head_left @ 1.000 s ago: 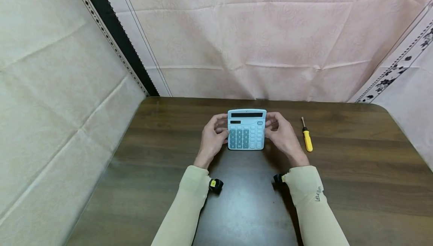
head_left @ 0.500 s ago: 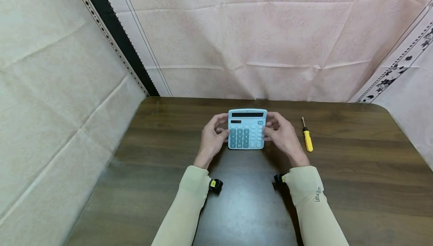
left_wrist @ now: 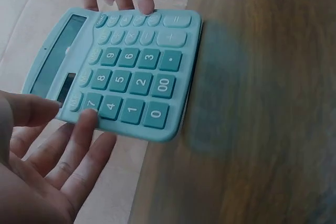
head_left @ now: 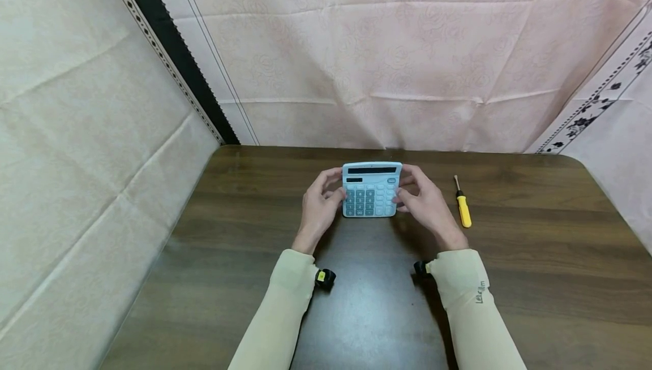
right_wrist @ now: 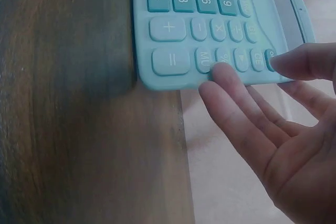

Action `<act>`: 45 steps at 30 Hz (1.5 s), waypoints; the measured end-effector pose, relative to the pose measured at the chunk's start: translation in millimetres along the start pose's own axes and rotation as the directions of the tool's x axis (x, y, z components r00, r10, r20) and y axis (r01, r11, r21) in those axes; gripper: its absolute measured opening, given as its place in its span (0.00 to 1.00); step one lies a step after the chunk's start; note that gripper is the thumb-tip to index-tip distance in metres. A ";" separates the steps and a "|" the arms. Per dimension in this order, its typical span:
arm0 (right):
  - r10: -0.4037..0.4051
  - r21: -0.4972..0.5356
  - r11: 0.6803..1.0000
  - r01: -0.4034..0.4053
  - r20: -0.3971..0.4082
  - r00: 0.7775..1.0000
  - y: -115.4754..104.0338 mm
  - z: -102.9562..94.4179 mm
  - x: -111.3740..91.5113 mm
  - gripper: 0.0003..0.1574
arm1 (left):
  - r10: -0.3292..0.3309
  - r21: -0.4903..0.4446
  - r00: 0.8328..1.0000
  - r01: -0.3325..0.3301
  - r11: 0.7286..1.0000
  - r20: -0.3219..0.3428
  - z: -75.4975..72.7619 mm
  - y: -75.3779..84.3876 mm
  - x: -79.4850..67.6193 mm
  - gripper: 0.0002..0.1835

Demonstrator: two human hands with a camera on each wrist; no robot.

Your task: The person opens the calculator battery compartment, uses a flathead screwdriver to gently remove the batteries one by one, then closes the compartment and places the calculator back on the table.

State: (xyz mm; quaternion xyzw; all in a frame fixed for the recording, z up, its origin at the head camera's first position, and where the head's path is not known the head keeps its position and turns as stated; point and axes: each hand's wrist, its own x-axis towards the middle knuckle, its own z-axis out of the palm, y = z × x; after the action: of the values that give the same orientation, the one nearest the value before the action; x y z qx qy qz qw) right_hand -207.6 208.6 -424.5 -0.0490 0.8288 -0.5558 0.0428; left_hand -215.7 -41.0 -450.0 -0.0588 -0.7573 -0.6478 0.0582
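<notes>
The light-blue desktop calculator (head_left: 370,186) sits between the two hands, both at its side edges, so neither is nearer. Its long axis seems to run from the display edge, away from the person, to the zero-key edge. The left hand (head_left: 318,209) pinches its left edge, fingertips beside the number keys; the right hand (head_left: 430,209) pinches its right edge with fingers bent, the palm off it. Whether its lower edge touches the wooden tabletop (head_left: 540,245) I cannot tell. To its right, beyond the right hand, lies a yellow-handled screwdriver (head_left: 463,209), shaft pointing away from the person. Behind the calculator, past the table's far edge, hangs pale patterned cloth (head_left: 417,64).
</notes>
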 end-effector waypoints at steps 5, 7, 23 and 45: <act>-0.013 0.015 1.000 0.013 0.016 1.000 -2.2 -2.5 -1.0 0.36 | 0.011 -0.089 1.000 -0.012 0.996 -0.004 0.5 -1.6 -0.8 0.17; -0.020 0.029 0.999 0.019 0.023 1.000 -3.1 -3.6 -1.4 0.34 | 0.015 -0.115 1.000 -0.015 0.993 -0.003 0.4 -1.5 -1.1 0.16; 0.059 0.144 0.987 -0.070 0.076 0.995 -6.6 -5.5 -1.5 0.29 | -0.090 -0.275 0.995 0.095 0.957 0.030 -0.4 3.3 1.0 0.24; 0.122 0.255 0.956 -0.146 0.109 0.987 -11.2 -6.4 -4.5 0.41 | -0.334 -0.198 0.938 0.347 0.917 0.097 -6.6 18.8 -2.8 0.34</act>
State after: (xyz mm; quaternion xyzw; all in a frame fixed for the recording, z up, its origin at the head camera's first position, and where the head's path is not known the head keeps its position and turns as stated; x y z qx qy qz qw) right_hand -203.5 210.8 -411.6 -0.0121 0.7467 -0.6533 0.1246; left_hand -209.8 -44.6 -431.2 0.0483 -0.6839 -0.7230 -0.0851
